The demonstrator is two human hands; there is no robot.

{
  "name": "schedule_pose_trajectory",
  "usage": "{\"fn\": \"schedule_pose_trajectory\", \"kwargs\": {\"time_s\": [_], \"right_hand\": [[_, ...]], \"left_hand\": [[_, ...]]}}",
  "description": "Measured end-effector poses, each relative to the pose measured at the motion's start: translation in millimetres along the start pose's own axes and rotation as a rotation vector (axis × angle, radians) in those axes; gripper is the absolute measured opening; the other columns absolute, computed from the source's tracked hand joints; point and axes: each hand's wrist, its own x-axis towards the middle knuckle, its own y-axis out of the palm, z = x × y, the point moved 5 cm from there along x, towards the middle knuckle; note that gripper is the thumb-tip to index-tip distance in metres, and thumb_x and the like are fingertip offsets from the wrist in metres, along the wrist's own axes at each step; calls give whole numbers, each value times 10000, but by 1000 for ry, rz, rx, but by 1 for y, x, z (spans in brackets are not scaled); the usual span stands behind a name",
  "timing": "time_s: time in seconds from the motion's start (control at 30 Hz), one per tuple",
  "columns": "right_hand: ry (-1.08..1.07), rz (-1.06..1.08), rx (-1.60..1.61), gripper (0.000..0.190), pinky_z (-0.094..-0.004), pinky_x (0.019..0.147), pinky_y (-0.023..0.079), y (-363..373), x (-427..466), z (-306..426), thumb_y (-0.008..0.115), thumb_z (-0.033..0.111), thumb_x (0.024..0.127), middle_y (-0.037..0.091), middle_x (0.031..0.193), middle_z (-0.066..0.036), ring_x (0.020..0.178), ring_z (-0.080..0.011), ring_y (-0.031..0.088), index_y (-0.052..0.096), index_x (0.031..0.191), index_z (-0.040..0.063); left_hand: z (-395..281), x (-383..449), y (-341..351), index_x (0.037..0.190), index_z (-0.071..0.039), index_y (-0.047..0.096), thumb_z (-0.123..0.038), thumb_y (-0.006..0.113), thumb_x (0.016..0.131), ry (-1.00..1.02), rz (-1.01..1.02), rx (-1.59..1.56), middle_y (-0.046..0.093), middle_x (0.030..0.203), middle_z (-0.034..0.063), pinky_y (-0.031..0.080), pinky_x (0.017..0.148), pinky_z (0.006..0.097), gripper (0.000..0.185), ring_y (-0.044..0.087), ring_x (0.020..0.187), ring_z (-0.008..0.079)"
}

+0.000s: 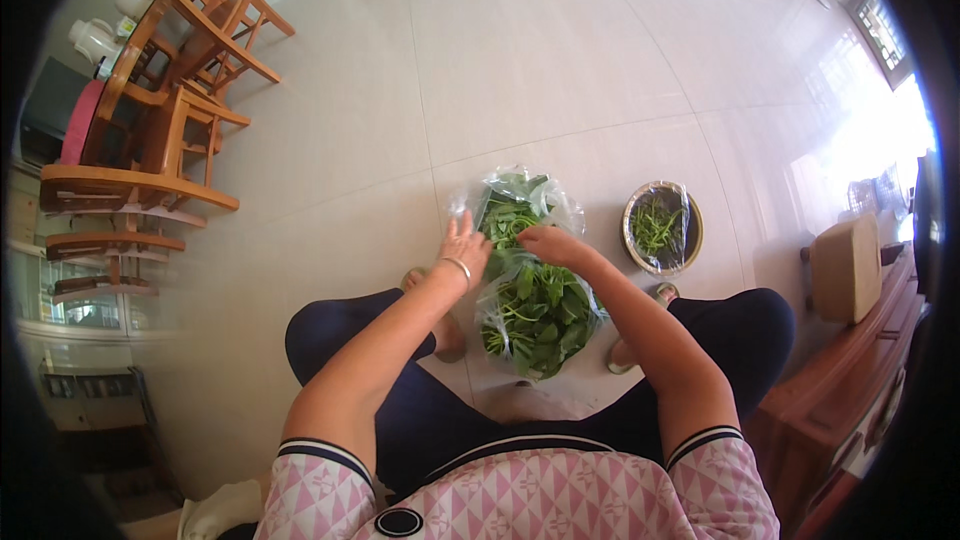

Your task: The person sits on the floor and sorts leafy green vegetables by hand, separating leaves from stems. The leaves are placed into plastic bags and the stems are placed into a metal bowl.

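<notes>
Two clear plastic bags of leafy green vegetables lie on the floor between my feet. The far bag is spread open, and green stems and leaves show inside it. The near bag bulges with larger leafy greens. My left hand, with a bangle at the wrist, rests at the left edge of the far bag, fingers spread. My right hand is over the near side of the far bag's greens. Its fingers are curled inward, and whether they pinch a stem is hidden.
To the right stands a round bin lined with clear plastic, holding green stems. Wooden chairs and a table with jugs are at left. A wooden cabinet and a beige box-like stool are at right.
</notes>
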Motion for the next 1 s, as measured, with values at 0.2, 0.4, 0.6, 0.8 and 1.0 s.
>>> {"fn": "schedule_pose_trajectory", "kwargs": {"time_s": [0.2, 0.4, 0.6, 0.8, 1.0], "right_hand": [[394, 180, 88, 318, -401, 598, 554, 24, 44, -35, 431, 196, 862, 650, 910, -232, 644, -313, 670, 601, 991, -39], [564, -537, 517, 392, -371, 412, 530, -11, 51, -73, 557, 142, 802, 640, 774, -151, 535, -250, 654, 488, 1133, -56], [230, 48, -31, 149, -406, 630, 535, 26, 85, -43, 604, 112, 724, 656, 806, -122, 746, -275, 659, 639, 830, 13], [-54, 124, -641, 530, -458, 928, 398, 81, 110, -16, 672, 185, 682, 505, 1217, -125, 1161, -297, 455, 539, 1190, 112], [-13, 124, -945, 357, -401, 821, 407, 111, 95, -43, 617, 201, 776, 554, 1081, -86, 1034, -251, 524, 577, 1122, 127]], "left_hand": [[47, -47, 17, 1039, -125, 676, -341, 622, 806, -133, 432, -123, 597, 1134, 73, 278, 1008, 466, 322, 400, 1232, 277], [51, -71, 8, 979, -118, 699, -338, 627, 800, -206, 178, -40, 593, 1125, 104, 288, 993, 473, 293, 440, 1167, 248], [13, -54, 5, 930, -109, 722, -234, 552, 803, -59, 263, -145, 625, 1045, 99, 265, 1018, 478, 246, 489, 1106, 270], [20, -52, -7, 925, -98, 725, -201, 524, 809, -65, 302, -159, 626, 1047, 117, 228, 1048, 491, 254, 482, 1131, 293], [27, -48, -3, 993, -102, 707, -202, 520, 813, -84, 365, -173, 615, 1106, 122, 184, 1074, 499, 278, 471, 1163, 293]]}}
